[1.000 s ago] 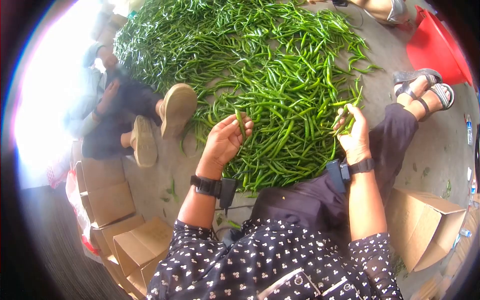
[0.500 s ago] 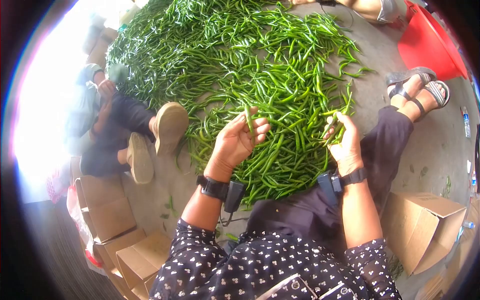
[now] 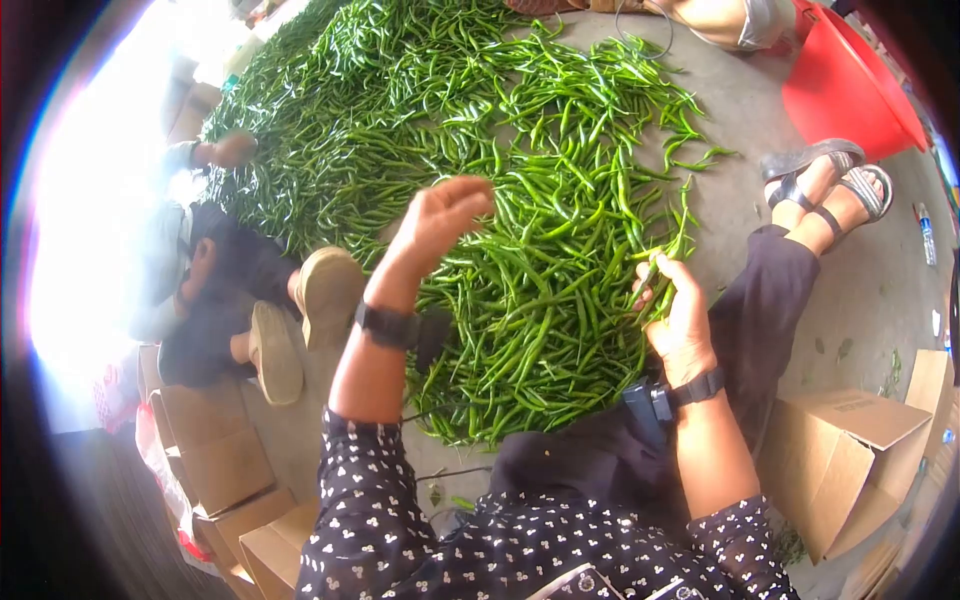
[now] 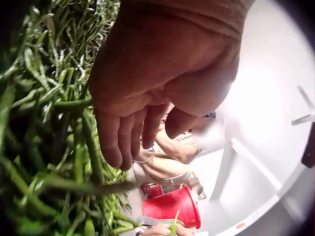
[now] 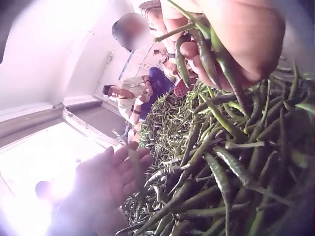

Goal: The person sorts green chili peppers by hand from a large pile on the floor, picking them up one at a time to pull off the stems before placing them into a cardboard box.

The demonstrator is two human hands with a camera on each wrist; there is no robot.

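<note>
A broad heap of long green chili peppers [image 3: 545,330] covers the floor. My right hand [image 3: 685,318] grips several green chili peppers [image 5: 205,56] at the heap's right side, their stems jutting past the thumb in the right wrist view. Above the heap's left part is my left hand [image 3: 437,225], blurred in the head view. Its fingers [image 4: 125,140] extend loosely downward in the left wrist view, with nothing held in them there. Close below these fingertips lies a blurred pepper [image 4: 93,188].
A red tub [image 3: 850,85] stands at the far right, near sandalled feet [image 3: 815,200]. Cardboard boxes [image 3: 845,455] sit to both sides of me. Another person's shoes [image 3: 330,298] are left of the heap, and a further person's arm shows at the top.
My left hand held up a single pepper earlier; it has swung left and upward, and no pepper shows in it now. The right hand keeps its peppers, nearly still.
</note>
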